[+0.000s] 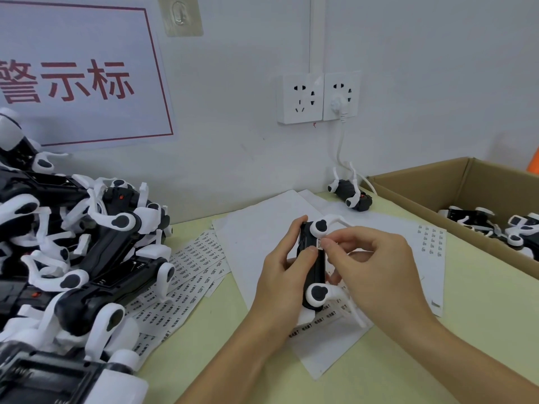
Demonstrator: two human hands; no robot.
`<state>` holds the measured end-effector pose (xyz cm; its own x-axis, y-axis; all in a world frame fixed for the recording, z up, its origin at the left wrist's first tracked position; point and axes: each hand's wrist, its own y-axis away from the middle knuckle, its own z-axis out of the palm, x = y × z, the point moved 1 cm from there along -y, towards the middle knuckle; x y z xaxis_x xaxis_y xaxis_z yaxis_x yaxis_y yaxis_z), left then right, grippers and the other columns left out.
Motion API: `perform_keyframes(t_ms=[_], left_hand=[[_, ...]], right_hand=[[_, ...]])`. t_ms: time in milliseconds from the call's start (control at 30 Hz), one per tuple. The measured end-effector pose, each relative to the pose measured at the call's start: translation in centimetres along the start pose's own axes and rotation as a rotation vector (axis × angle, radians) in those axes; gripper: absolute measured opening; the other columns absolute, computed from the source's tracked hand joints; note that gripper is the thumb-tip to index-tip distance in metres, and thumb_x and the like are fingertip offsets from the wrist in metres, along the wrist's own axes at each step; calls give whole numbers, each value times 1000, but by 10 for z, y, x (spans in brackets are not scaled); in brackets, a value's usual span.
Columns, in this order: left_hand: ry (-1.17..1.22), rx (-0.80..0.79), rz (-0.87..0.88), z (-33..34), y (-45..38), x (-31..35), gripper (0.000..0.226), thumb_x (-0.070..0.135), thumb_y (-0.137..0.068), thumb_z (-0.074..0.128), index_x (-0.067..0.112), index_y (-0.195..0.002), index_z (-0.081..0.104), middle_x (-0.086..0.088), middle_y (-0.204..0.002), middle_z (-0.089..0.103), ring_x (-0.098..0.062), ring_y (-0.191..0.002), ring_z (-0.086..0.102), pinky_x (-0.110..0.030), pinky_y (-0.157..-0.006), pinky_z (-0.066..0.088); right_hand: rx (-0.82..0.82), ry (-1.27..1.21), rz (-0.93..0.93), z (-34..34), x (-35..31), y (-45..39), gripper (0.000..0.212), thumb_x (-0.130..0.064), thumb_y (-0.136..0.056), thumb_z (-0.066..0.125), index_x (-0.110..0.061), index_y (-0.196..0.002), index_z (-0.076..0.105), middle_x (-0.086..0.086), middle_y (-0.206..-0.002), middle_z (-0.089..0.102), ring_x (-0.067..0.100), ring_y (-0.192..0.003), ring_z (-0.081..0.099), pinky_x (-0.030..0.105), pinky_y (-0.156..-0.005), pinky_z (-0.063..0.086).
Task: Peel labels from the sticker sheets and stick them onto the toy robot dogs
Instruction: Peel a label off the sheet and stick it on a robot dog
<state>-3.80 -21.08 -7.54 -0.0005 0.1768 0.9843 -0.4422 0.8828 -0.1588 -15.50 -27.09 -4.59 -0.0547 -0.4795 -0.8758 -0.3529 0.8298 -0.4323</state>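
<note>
My left hand [287, 266] grips a black-and-white toy robot dog [313, 268] above the table, its white legs pointing right. A small white label [319, 244] lies on the dog's black side, pinched between thumb and forefinger of my right hand [370, 263]. My left thumb rests just below the label. Sticker sheets [192, 275] with rows of printed labels lie fanned out on the table to the left, and another sheet [431, 243] lies to the right.
A heap of robot dogs [73, 252] fills the left side. A cardboard box [437, 182] at the right holds more dogs. One dog [350, 196] lies by the wall under the sockets [318, 97]. White backing sheets [256, 237] cover the yellow-green table [481, 330].
</note>
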Motion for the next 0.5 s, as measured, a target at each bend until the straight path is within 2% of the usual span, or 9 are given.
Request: perform_keyframes(t_ms=[67, 167, 300, 400, 500], left_hand=[[8, -24, 4, 1, 0, 0, 50, 46, -77, 58, 64, -123, 56, -5, -87, 66, -20, -74, 57, -37, -75, 50], [10, -54, 16, 0, 1, 1, 43, 38, -85, 54, 65, -118, 58, -6, -81, 64, -19, -71, 57, -28, -69, 48], [-14, -51, 22, 0, 3, 2, 44, 37, -85, 55, 65, -120, 57, -12, -87, 68, -21, -79, 62, -28, -75, 53], [-26, -56, 38, 1, 4, 4, 46, 34, -86, 54, 62, -123, 57, -22, -105, 69, -22, -85, 64, -43, -90, 55], [-29, -67, 62, 1, 3, 3, 45, 32, -87, 53, 62, -120, 59, -14, -107, 72, -21, -87, 67, -40, -92, 55]], right_hand=[[-3, -36, 50, -1, -3, 0, 16, -17, -85, 75, -25, -71, 73, -8, -60, 68, 12, -45, 66, 10, -47, 43], [-6, -55, 87, -1, -6, -1, 15, -16, -85, 74, -21, -71, 73, -5, -59, 68, 14, -44, 65, 12, -44, 42], [-20, -30, 86, -1, -6, -1, 16, -15, -87, 71, -20, -72, 71, -4, -59, 67, 13, -41, 61, 13, -44, 43], [-31, -28, 87, 0, -5, 0, 19, -13, -87, 67, -19, -69, 67, -2, -56, 64, 12, -40, 58, 13, -43, 42], [-50, -23, 87, 1, -3, 0, 19, -14, -88, 65, -18, -69, 65, -1, -55, 62, 12, -41, 57, 14, -44, 42]])
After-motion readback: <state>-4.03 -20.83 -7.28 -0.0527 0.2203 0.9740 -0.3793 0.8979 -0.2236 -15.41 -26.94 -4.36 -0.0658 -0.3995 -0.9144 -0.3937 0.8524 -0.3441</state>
